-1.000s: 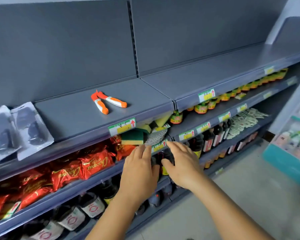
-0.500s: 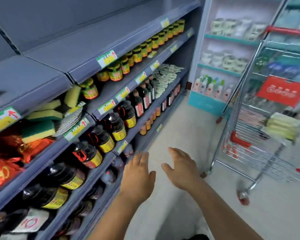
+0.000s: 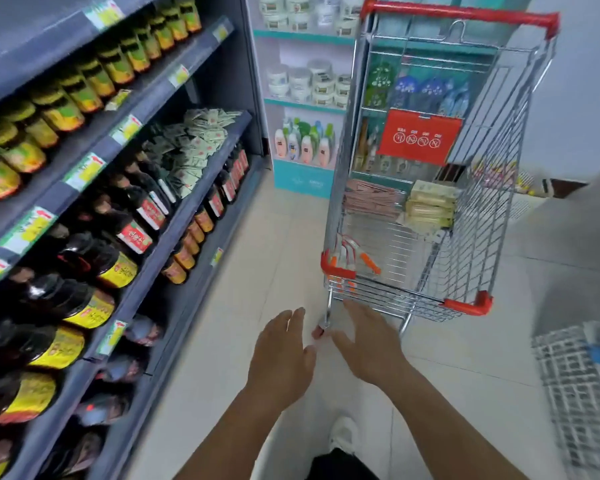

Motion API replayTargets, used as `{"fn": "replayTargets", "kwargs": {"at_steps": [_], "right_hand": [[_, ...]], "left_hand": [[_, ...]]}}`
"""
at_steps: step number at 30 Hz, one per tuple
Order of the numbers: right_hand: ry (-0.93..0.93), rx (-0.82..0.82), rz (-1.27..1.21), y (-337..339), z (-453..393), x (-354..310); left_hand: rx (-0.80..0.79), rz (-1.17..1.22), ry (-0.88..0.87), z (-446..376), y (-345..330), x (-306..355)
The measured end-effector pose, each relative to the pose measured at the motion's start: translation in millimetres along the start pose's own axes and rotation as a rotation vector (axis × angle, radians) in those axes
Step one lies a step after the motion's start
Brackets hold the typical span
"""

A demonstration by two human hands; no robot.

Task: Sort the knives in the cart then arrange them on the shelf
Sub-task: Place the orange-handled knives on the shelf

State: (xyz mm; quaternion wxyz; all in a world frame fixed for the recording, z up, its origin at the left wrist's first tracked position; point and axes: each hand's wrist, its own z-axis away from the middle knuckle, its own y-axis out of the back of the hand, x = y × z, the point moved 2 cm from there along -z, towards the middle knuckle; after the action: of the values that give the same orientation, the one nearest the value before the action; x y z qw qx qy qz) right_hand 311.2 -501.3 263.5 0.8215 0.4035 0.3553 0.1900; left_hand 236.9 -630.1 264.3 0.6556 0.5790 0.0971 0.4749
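Since the earlier frame the view has swung rightward off the shelf [image 3: 125, 140] and both hands have dropped toward the cart [image 3: 430, 299], which now stands close ahead.

Left hand [image 3: 281, 358]: grip wide, fingers spread, holding nothing, above the floor short of the cart's near left corner. Right hand [image 3: 368, 348]: grip likewise wide and empty, fingertips just below the cart's near edge, not touching it.

Knives [image 3: 355, 256]: orange-handled pieces lying in the basket's near left corner, against the red corner guard. Judgement: light, rigid, with smooth plastic handles; any exposed edge is a cut hazard, so hold is best taken at the orange handle, blade turned away. Whether they are sheathed or packaged cannot be told.

Count: at least two orange handles show; blur and the wire mesh prevent an exact figure. At the basket's far edge lie one pink packet stack [image 3: 371, 202] and one pale yellow packet stack [image 3: 428, 207]; individual packets cannot be counted.
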Motion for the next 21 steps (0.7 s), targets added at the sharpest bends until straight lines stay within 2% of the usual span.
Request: {"fn": "replayTargets", "kwargs": {"at_steps": [6,13,21], "right_hand": [[-0.065,0.060,-0.068,42,-35,58],[-0.102,0.146,-0.151,76,-100,86],[-0.161,0.095,-0.213,88,-191,97]], "left_hand": [[-0.021,0.030,-0.091,-60,-10,63],[-0.026,-0.001,-0.119,-149,-6,93],[-0.128,0.011,-0.081,-254,-13,106]]}}
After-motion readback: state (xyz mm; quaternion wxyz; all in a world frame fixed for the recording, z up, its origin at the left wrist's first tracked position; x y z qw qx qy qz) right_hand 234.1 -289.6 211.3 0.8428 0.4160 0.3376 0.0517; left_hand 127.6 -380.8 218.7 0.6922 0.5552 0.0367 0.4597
